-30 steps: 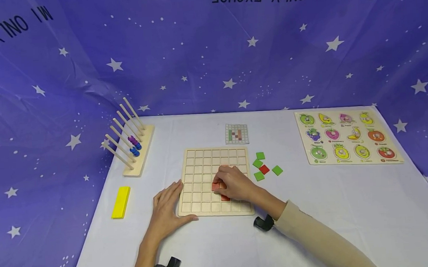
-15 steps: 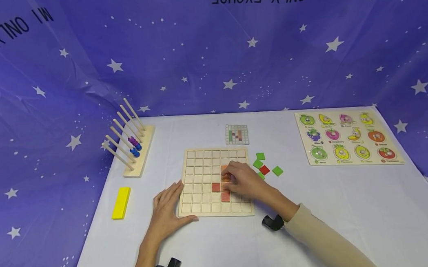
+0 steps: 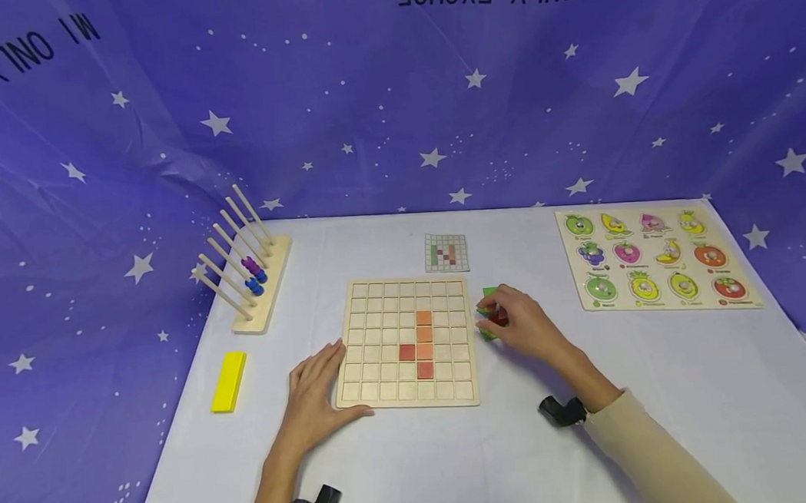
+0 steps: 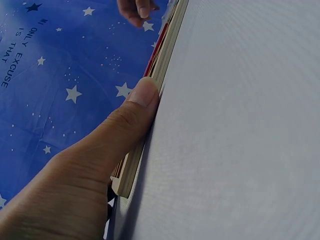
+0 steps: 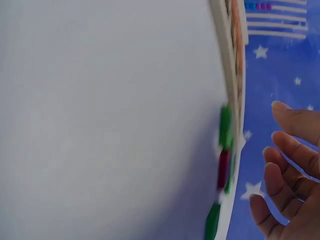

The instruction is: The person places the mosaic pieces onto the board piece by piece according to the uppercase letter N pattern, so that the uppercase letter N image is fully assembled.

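The left hand (image 3: 315, 399) rests at the near left corner of the wooden grid board (image 3: 377, 401), its thumb along the near edge. In the left wrist view that thumb presses the board's side (image 4: 131, 172). Three orange tiles (image 3: 424, 334) form a column on the grid, with a red tile (image 3: 425, 370) below them and another red tile (image 3: 407, 353) to the left of the lowest orange one. Right of the board, the right hand (image 3: 528, 327) hovers over loose green and red tiles, partly covering them. The right wrist view shows its fingers apart, holding nothing, beside a green tile (image 5: 225, 127).
A small pattern card (image 3: 446, 253) lies beyond the board. At the left are a pegged wooden stand (image 3: 277, 271) with beads and a yellow block (image 3: 228, 381). A fruit puzzle board (image 3: 653, 259) lies at the far right.
The right hand has left the grid board and moved right to the loose tiles, uncovering the orange and red tiles on the grid. The left hand has stayed where it was.
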`<act>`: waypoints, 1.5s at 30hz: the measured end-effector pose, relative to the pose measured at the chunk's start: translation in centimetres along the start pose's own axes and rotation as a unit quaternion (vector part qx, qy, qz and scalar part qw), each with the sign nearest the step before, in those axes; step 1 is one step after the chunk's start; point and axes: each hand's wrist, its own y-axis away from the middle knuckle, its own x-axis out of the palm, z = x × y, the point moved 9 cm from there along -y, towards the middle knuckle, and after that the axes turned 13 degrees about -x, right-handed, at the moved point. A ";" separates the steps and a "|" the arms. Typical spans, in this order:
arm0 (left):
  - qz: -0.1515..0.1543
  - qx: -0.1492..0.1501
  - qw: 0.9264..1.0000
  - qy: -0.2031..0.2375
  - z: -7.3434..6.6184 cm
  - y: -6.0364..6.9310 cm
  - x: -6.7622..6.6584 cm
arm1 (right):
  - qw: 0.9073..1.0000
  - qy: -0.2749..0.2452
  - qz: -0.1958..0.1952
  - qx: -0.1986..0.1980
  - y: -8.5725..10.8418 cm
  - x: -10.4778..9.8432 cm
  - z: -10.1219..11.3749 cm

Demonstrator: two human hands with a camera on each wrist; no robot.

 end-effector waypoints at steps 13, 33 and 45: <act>0.003 -0.005 1.000 -0.003 0.1 0.0 0.1 | 1.000 0.029 0.001 0.010 2.1 -0.7 -2.8; 0.004 -0.005 1.000 0.002 -0.1 -0.1 0.1 | 0.997 0.068 0.023 0.033 2.2 0.0 -3.6; -0.001 -0.003 1.000 -0.004 0.0 -0.1 0.2 | 0.996 0.069 0.017 0.048 2.3 0.0 -3.7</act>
